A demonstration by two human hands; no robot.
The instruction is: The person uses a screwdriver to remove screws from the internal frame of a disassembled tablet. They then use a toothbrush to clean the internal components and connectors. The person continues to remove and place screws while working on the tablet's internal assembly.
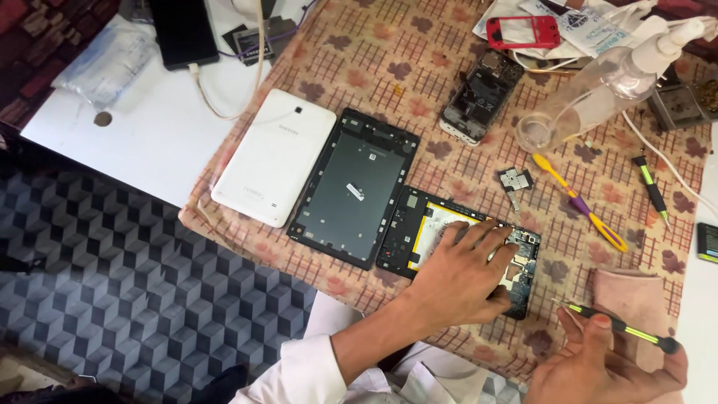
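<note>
My left hand (460, 273) lies flat, fingers spread, on an opened tablet (419, 228) whose yellow battery and circuit board show. My right hand (598, 366) grips a black screwdriver with green stripes (621, 329), its thin tip pointing left toward the tablet's lower right corner. The tip hangs just off the board, not touching it as far as I can see. Left of the opened tablet lies its dark back cover (355, 187), inside up.
A white tablet (273, 157) lies face down beside the cover. Farther back are an opened phone (481, 96), a red phone frame (523, 32), a tipped clear spray bottle (606, 86), a yellow-purple pry tool (580, 202), another green screwdriver (651, 187) and a small loose part (514, 179).
</note>
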